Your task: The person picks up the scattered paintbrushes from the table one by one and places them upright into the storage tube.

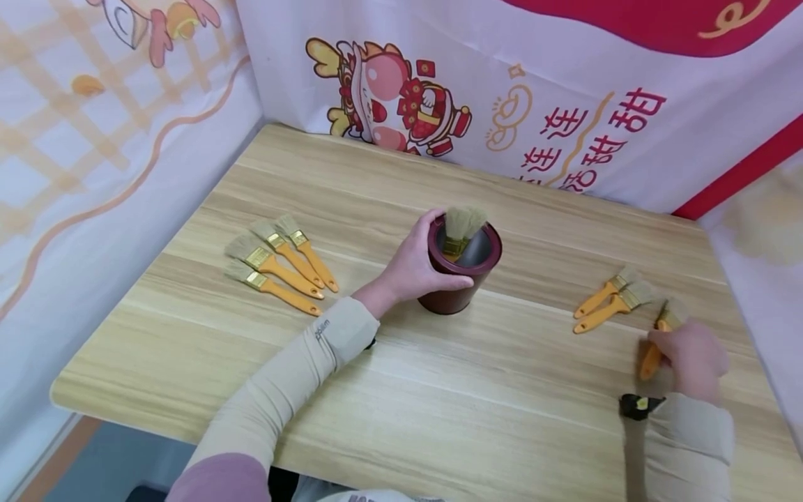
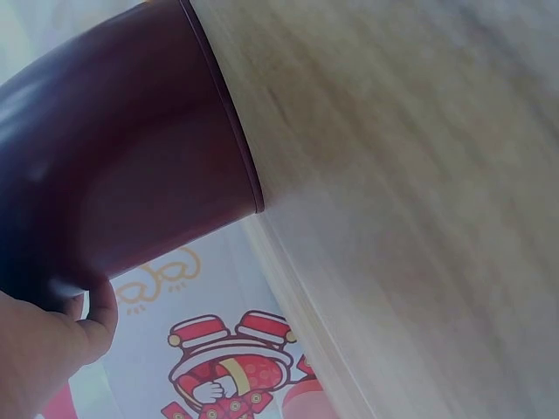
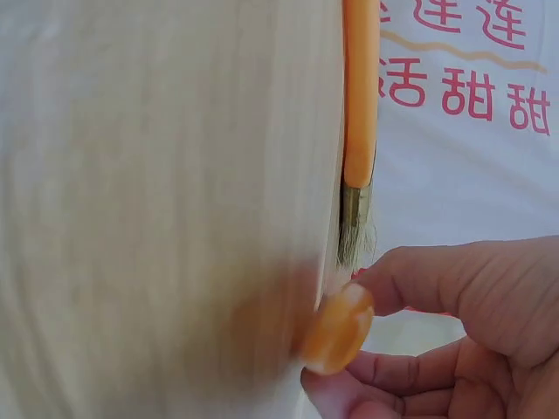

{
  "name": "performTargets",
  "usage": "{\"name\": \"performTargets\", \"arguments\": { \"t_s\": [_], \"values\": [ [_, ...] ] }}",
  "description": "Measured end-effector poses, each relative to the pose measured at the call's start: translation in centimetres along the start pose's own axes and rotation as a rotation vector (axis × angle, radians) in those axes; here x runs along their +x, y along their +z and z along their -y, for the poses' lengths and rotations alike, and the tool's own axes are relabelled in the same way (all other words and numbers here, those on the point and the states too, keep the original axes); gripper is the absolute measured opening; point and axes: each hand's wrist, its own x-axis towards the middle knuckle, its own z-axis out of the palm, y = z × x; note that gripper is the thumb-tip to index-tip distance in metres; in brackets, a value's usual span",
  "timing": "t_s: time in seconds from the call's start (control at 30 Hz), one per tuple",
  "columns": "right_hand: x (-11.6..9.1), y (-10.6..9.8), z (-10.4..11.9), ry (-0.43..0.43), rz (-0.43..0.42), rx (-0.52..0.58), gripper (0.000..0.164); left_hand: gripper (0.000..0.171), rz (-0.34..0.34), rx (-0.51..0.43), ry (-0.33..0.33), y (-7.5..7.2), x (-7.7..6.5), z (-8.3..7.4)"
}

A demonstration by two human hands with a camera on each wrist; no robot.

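Observation:
A dark red cup (image 1: 464, 268) stands mid-table with brushes (image 1: 463, 229) standing bristles-up inside. My left hand (image 1: 417, 268) grips its side; the left wrist view shows the cup wall (image 2: 131, 157) and fingers (image 2: 52, 345) around it. At the right, my right hand (image 1: 690, 359) pinches an orange-handled brush (image 1: 659, 341) lying on the wood; the right wrist view shows its handle end (image 3: 339, 327) between my fingers (image 3: 454, 288). Two more brushes (image 1: 608, 300) lie just left of it, and one of them (image 3: 360, 113) appears in the right wrist view.
Several orange-handled brushes (image 1: 276, 265) lie in a row at the table's left. The wooden table (image 1: 439, 390) is walled by printed cloth (image 1: 564, 104) at the back and both sides. Its front edge is near my body.

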Motion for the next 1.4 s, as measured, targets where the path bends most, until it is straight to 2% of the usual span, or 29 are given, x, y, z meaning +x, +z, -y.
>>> {"name": "performTargets", "arguments": {
  "t_s": [0.27,0.37,0.47,0.73,0.83,0.97,1.2,1.4],
  "values": [
    [0.1,-0.2,0.0,0.03,-0.08,0.02,0.051,0.114,0.005,0.009,-0.008,0.0,-0.1,-0.2],
    [-0.1,-0.2,0.6,0.042,-0.128,0.069,0.057,0.113,0.002,0.002,-0.005,0.0,0.0,-0.1],
    [-0.3,-0.2,1.4,0.041,-0.186,0.135,0.055,0.113,-0.003,0.006,-0.003,-0.1,0.0,0.0],
    [-0.9,0.1,3.6,-0.083,-0.386,0.206,0.047,0.114,-0.009,0.011,-0.002,0.0,0.0,0.0],
    [-1.4,-0.1,4.7,-0.126,-0.488,0.238,0.044,0.114,-0.005,0.012,-0.002,0.0,-0.1,-0.1],
    [-2.0,-0.6,6.1,-0.167,-0.578,0.308,0.041,0.114,-0.001,0.007,-0.001,-0.1,-0.1,-0.1],
    [-3.3,-1.0,8.2,-0.204,-0.63,0.416,0.044,0.114,-0.002,0.02,0.002,0.0,-0.1,0.0],
    [-4.2,-1.6,9.6,-0.224,-0.623,0.498,0.044,0.114,-0.002,0.023,0.004,-0.1,0.0,-0.1]
  ]
}}
